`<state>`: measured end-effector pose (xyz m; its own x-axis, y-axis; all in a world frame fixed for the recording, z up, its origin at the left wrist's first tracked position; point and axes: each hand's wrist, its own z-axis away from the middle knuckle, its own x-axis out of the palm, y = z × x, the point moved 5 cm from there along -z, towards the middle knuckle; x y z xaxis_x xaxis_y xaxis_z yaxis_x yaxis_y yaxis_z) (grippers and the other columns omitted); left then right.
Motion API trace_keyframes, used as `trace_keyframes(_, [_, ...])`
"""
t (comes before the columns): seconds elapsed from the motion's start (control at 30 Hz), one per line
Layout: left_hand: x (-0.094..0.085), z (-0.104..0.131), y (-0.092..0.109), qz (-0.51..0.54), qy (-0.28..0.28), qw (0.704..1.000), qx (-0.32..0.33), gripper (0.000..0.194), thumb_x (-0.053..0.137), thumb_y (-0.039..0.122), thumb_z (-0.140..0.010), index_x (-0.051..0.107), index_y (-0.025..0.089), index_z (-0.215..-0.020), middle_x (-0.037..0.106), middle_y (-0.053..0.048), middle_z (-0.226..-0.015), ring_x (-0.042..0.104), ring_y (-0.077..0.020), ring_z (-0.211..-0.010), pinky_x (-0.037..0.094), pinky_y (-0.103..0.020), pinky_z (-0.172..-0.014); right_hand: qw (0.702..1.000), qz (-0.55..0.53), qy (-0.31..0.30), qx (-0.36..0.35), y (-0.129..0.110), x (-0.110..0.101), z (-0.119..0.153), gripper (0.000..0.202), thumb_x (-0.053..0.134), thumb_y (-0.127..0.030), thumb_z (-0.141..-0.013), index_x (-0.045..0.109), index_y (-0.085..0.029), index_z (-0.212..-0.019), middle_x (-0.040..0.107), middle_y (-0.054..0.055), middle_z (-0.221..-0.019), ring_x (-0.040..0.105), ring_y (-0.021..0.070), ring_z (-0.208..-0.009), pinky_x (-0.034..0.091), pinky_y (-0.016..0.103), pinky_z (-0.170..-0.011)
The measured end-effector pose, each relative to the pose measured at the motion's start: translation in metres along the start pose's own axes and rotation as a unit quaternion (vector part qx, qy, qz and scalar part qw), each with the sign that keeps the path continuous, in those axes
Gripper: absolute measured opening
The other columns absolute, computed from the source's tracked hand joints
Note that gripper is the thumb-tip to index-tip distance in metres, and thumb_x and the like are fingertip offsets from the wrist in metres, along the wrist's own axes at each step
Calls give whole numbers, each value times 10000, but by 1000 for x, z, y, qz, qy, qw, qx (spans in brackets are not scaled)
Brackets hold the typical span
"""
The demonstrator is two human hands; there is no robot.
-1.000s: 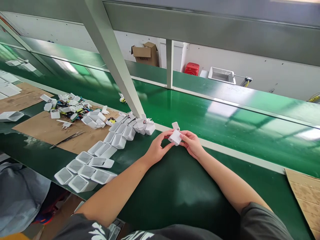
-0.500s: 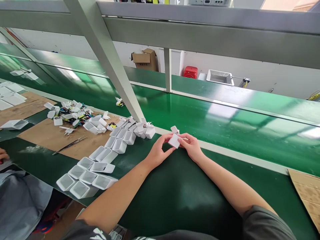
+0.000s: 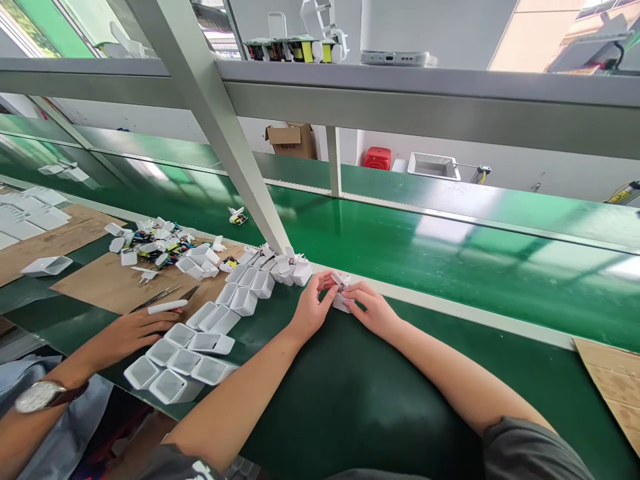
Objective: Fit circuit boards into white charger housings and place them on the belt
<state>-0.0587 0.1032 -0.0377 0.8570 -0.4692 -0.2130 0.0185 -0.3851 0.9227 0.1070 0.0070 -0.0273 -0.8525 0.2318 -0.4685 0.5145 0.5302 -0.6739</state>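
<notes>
Near the dark green table's far edge, my left hand (image 3: 314, 303) and my right hand (image 3: 373, 307) hold one small white housing (image 3: 342, 303) between their fingertips. A white cap-like piece (image 3: 341, 280) sits at the housing's top, with small dark parts showing beneath it. Fingers partly cover both pieces. To the left, open white housings (image 3: 173, 385) stand in slanting rows. Several filled housings (image 3: 301, 272) with white pieces on top are grouped beside the frame post.
A co-worker's hand (image 3: 135, 333) with a white-covered finger is beside the housings, near tweezers (image 3: 157, 297) on cardboard (image 3: 95, 283). A pile of circuit parts (image 3: 160, 240) lies behind. A slanted metal post (image 3: 225, 133) rises left of my hands.
The housing between my hands has turned, and the hands have shifted slightly left and down. A co-worker's hand has reached in from the left. The view has tilted upward, showing more of the shelf.
</notes>
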Motion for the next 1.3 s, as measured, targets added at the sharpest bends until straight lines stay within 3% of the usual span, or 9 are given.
trace_keyframes(0.13, [-9, 1, 17, -60, 40, 995, 65, 211, 678, 375, -1044, 687, 237, -1204, 777, -75, -1187, 747, -223, -1102, 612, -423, -1021, 998, 52, -16, -14, -1, 0, 1, 219, 539, -233, -1104, 643, -286, -1290, 646, 108, -1258, 678, 257, -1194, 613, 467, -1077])
trace_keyframes(0.27, [-7, 5, 35, -112, 23, 982, 153, 100, 710, 326, -1026, 754, 247, -1070, 768, -43, -1033, 737, -199, -993, 616, -370, -909, 995, 99, 15, 0, 0, -2, 3, 255, 608, -242, -1067, 555, -263, -1316, 544, 135, -1271, 649, 276, -1156, 631, 488, -1026])
trace_keyframes(0.4, [4, 8, 41, -143, -14, 965, 218, 125, 704, 294, -1028, 781, 274, -1124, 741, -49, -1037, 720, -192, -982, 626, -349, -842, 995, 97, 9, -20, -6, -2, 2, 334, 585, -196, -1062, 490, -269, -1375, 539, 132, -1270, 637, 277, -1166, 630, 496, -1026])
trace_keyframes(0.57, [9, 9, 43, -211, -61, 945, 242, 193, 678, 310, -1041, 774, 302, -1209, 754, -66, -1123, 722, -227, -1071, 636, -424, -939, 996, 82, -25, -21, -9, -2, 0, 418, 571, -160, -1046, 479, -265, -1439, 566, 144, -1318, 639, 283, -1226, 611, 497, -1071])
trace_keyframes(0.73, [3, 14, 49, -202, -65, 952, 219, 206, 658, 336, -1045, 725, 292, -1234, 782, -51, -1202, 739, -240, -1126, 625, -444, -1018, 997, 71, -11, -12, -6, -4, 1, 306, 621, -258, -1062, 555, -273, -1360, 610, 141, -1322, 657, 290, -1244, 607, 492, -1074])
trace_keyframes(0.83, [-3, 12, 46, -189, -16, 967, 172, 171, 587, 346, -1075, 703, 271, -1177, 769, -45, -1094, 734, -214, -1022, 624, -395, -941, 998, 65, 14, -3, -5, -6, 0, 176, 600, -297, -1084, 601, -268, -1257, 641, 134, -1272, 679, 277, -1189, 616, 475, -1034])
trace_keyframes(0.93, [-8, 6, 37, -195, 31, 972, 125, 304, 614, 400, -1058, 638, 242, -1317, 718, -89, -1174, 700, -234, -1066, 606, -415, -955, 998, 49, 29, 6, -5, -8, -1, 125, 591, -269, -1073, 623, -259, -1193, 664, 132, -1237, 683, 269, -1161, 604, 470, -1031])
trace_keyframes(1.13, [3, 0, 12, -148, -137, 979, 39, 633, 679, 516, -1016, 484, 247, -1555, 690, -122, -1359, 683, -279, -1224, 580, -474, -1070, 997, -2, 62, 35, 1, -10, 0, 117, 601, -242, -1039, 660, -242, -1140, 714, 112, -1187, 708, 258, -1135, 597, 462, -1015])
trace_keyframes(1.3, [3, 2, 12, -93, -137, 986, 23, 540, 696, 522, -1007, 575, 256, -1461, 710, -111, -1359, 705, -270, -1196, 593, -464, -1077, 997, -11, 65, 38, 5, -11, -1, 130, 631, -343, -1071, 701, -256, -1138, 742, 109, -1198, 729, 257, -1141, 605, 460, -1016])
